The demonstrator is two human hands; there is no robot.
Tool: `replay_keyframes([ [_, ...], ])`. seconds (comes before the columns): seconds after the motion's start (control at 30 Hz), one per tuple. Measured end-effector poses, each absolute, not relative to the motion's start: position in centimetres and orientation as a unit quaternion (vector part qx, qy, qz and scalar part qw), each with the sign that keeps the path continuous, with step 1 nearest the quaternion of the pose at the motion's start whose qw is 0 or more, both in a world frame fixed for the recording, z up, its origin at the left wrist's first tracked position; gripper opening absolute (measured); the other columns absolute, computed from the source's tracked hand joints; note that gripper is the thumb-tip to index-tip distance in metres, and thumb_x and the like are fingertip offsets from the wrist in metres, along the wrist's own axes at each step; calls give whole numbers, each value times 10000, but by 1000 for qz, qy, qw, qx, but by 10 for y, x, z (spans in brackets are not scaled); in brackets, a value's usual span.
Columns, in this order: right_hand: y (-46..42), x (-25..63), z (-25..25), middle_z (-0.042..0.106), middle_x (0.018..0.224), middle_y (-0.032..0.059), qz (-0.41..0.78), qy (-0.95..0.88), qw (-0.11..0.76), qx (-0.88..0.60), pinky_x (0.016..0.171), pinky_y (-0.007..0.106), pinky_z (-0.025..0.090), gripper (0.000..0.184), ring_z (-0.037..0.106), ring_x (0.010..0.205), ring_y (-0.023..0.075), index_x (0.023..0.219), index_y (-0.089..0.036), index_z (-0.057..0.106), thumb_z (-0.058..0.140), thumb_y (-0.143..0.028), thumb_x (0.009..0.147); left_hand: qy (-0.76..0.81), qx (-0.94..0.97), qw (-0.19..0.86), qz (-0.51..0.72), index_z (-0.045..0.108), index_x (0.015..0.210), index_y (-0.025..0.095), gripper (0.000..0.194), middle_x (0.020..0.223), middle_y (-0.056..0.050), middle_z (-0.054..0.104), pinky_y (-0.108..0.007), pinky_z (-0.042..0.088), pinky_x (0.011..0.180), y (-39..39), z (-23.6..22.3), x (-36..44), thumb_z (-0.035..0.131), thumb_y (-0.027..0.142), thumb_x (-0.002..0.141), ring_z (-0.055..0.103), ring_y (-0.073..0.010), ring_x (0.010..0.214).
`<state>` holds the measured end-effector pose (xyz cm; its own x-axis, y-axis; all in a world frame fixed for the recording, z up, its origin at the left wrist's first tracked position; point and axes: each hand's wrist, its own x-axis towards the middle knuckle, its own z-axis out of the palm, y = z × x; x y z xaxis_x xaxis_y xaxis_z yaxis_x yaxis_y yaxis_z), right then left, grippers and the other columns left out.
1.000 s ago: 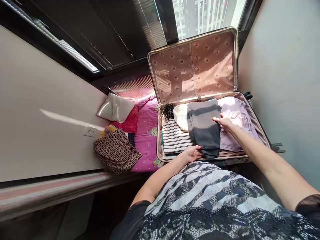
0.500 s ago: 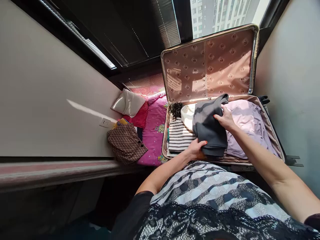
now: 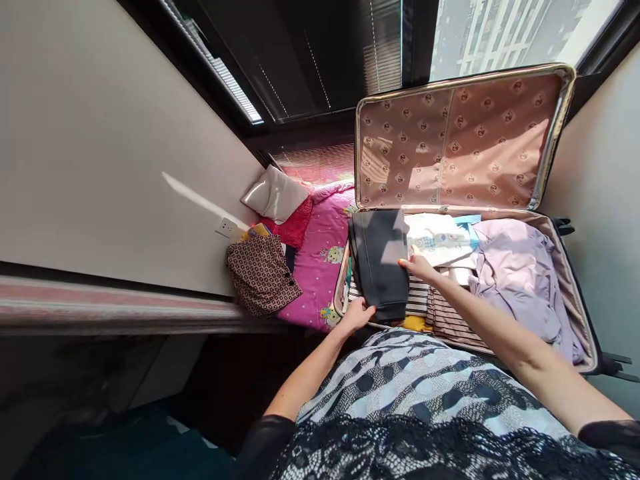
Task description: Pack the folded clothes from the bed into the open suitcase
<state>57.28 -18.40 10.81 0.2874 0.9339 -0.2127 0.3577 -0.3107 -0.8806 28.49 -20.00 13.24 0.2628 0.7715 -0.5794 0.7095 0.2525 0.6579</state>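
Both left hand (image 3: pixel 357 315) and right hand (image 3: pixel 421 267) are gripping the dark folded garment (image 3: pixel 382 260) with their fingers (image 3: pixel 407 265) over the suitcase (image 3: pixel 493 143).

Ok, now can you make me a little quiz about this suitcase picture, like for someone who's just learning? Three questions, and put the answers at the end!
1. True or false: the suitcase is open.
2. The left hand and the right hand touch one folded garment. What colour is it? a) yellow b) dark grey c) pink
3. Which hand is nearer the lilac clothes?

Key:
1. True
2. b
3. The right hand
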Motion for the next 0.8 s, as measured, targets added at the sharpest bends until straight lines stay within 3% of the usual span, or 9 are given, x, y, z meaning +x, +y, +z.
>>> replay_keyframes([
  [0.07, -188, 572, 101, 717, 1341, 291, 291, -491, 295, -767, 1021, 580, 607, 902, 694, 1199, 415, 1691, -35, 415, 638, -502, 952, 619, 666, 415, 25, 782, 1145, 124, 231, 1025, -127, 809, -484, 616, 1092, -196, 127, 269, 750, 178, 923, 797, -293, 1061],
  [0.13, -188, 575, 105, 555, 1602, 311, 162, -560, 261, -769, 1106, 641, 554, 894, 585, 1399, 468, 1755, -110, 370, 619, -502, 991, 596, 724, 333, 100, 729, 1369, 139, 437, 1339, -189, 745, -537, 546, 1216, -196, 129, 261, 760, 217, 940, 726, -334, 1317],
  [0.23, -177, 576, 120, 341, 1793, 244, 42, -669, 212, -711, 1149, 699, 505, 913, 431, 1548, 505, 1826, -258, 281, 624, -528, 1024, 512, 793, 290, 159, 581, 1629, 223, 816, 1783, -207, 378, -653, 339, 1371, -203, 131, 276, 882, 332, 878, 347, -448, 1691],
  [0.33, -159, 569, 126, 292, 1830, 199, 23, -729, 181, -660, 1147, 711, 502, 912, 334, 1622, 513, 1835, -351, 277, 658, -527, 1025, 453, 815, 343, 116, 478, 1729, 314, 1097, 1895, -152, 72, -745, 284, 1365, -207, 123, 315, 972, 269, 750, 96, -549, 1743],
  [0.4, -148, 568, 124, 312, 1820, 203, 34, -741, 176, -647, 1153, 691, 511, 878, 343, 1632, 502, 1819, -341, 335, 668, -521, 1027, 462, 800, 370, 98, 484, 1731, 336, 1129, 1883, -150, 86, -730, 332, 1351, -197, 115, 337, 912, 104, 713, 193, -537, 1722],
  [0.47, -138, 571, 120, 346, 1794, 228, 54, -744, 178, -642, 1184, 659, 509, 843, 405, 1610, 481, 1796, -288, 399, 666, -523, 1031, 483, 779, 385, 111, 558, 1689, 292, 1059, 1797, -172, 279, -618, 392, 1357, -174, 112, 343, 800, -5, 702, 404, -442, 1644],
  [0.6, -120, 584, 123, 385, 1764, 266, 103, -750, 184, -627, 1263, 624, 463, 849, 450, 1599, 464, 1784, -216, 423, 649, -558, 1041, 432, 775, 435, 153, 778, 1459, 245, 770, 1456, -127, 596, -415, 472, 1305, -117, 126, 307, 754, 32, 720, 650, -297, 1381],
  [0.7, -114, 585, 137, 360, 1794, 254, 133, -750, 179, -623, 1300, 646, 416, 890, 411, 1628, 472, 1806, -218, 386, 658, -577, 1037, 401, 788, 451, 120, 827, 1359, 261, 683, 1527, -132, 599, -518, 402, 1348, -99, 141, 277, 871, 112, 694, 569, -385, 1493],
  [0.8, -113, 577, 145, 283, 1849, 212, 146, -742, 153, -637, 1303, 685, 383, 879, 344, 1659, 491, 1796, -243, 417, 677, -590, 1032, 412, 808, 411, 88, 778, 1446, 223, 740, 1775, -199, 402, -712, 236, 1375, -111, 144, 278, 987, 252, 737, 283, -534, 1678],
])
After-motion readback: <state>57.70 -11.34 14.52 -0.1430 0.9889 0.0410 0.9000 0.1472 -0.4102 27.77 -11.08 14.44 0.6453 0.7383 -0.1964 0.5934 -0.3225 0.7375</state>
